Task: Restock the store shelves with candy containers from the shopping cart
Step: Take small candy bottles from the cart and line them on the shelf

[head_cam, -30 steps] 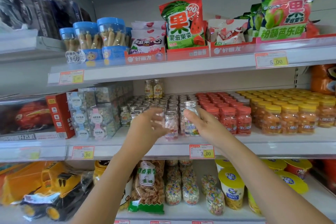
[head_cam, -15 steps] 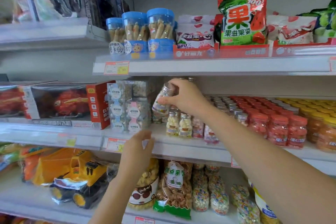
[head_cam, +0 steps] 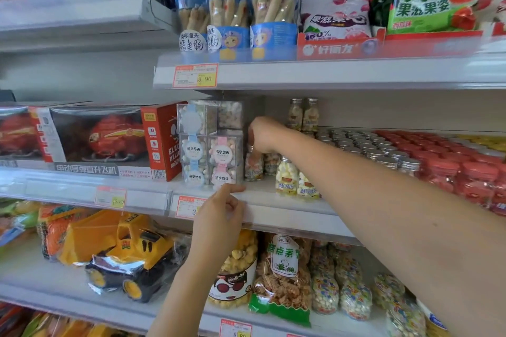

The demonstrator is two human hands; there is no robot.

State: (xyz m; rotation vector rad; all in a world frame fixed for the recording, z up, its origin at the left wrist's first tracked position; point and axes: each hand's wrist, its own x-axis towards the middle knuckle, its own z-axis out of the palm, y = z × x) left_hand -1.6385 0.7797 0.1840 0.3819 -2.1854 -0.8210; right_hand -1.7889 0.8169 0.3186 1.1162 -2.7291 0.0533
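My right hand [head_cam: 264, 134] reaches over the middle shelf [head_cam: 273, 208] and grips the silver cap of a small clear candy bottle [head_cam: 253, 165], which stands upright at the left end of the bottle rows, beside stacked clear candy cubes [head_cam: 209, 145]. More candy bottles [head_cam: 286, 176] with silver caps fill the shelf to the right. My left hand [head_cam: 219, 216] rests against the shelf's front edge below, fingers loosely curled, holding nothing. The shopping cart is out of view.
Red-capped jars [head_cam: 465, 172] stand right of the bottles. A boxed red toy helicopter [head_cam: 104, 139] sits left of the cubes. Blue-lidded tubs [head_cam: 252, 8] and snack bags line the upper shelf. A yellow toy truck [head_cam: 123, 252] and bagged snacks [head_cam: 282, 276] occupy the lower shelf.
My right hand has lowered the bottle from mid-air down onto the shelf beside the clear cubes. My left hand rose from below to the shelf's front edge.
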